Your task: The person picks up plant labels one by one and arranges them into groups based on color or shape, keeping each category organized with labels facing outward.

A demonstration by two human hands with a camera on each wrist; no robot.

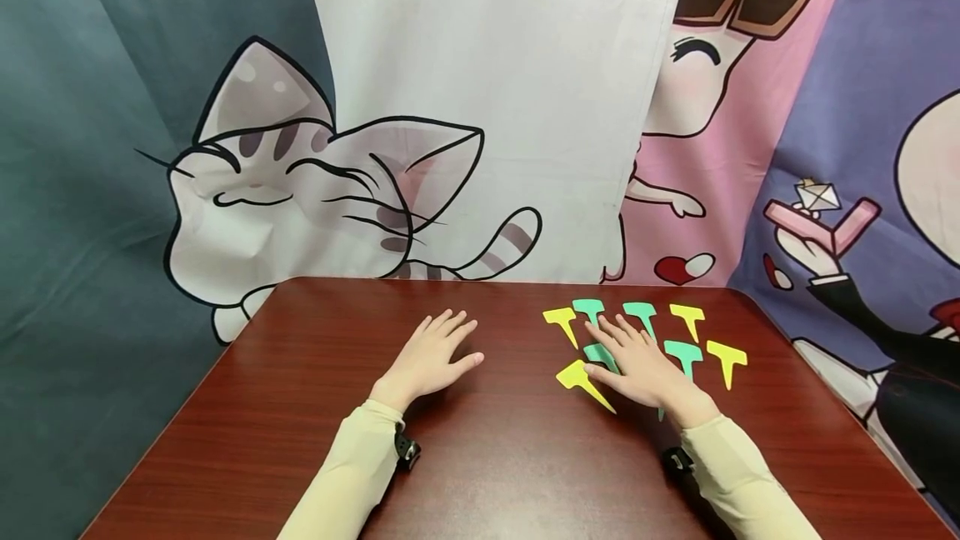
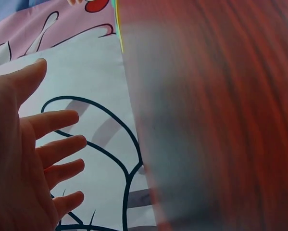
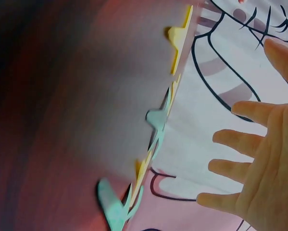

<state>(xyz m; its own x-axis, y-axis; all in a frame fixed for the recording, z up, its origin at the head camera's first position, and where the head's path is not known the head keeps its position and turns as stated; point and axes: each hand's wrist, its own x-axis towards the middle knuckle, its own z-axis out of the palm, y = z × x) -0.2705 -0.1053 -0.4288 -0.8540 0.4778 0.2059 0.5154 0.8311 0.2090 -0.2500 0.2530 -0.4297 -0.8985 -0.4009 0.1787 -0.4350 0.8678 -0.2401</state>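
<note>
In the head view several T-shaped tags, yellow (image 1: 727, 357) and green (image 1: 683, 352), lie spread on the right part of a brown table (image 1: 495, 457). My right hand (image 1: 645, 369) is over them with fingers spread, partly covering a green tag (image 1: 600, 356); a yellow tag (image 1: 581, 382) is beside its thumb. The right wrist view shows this hand (image 3: 264, 159) holding nothing, with a green tag (image 3: 156, 118) and a yellow tag (image 3: 180, 38) on the tabletop. To the left, my left hand (image 1: 431, 361) is over the table, fingers spread and empty, also seen in the left wrist view (image 2: 33, 154).
Behind the table hangs a printed cloth (image 1: 495, 65) with a cartoon cat and figures. The table's back edge runs just beyond the farthest tags. A dark device is strapped at each wrist, below the pale sleeves (image 1: 345, 473).
</note>
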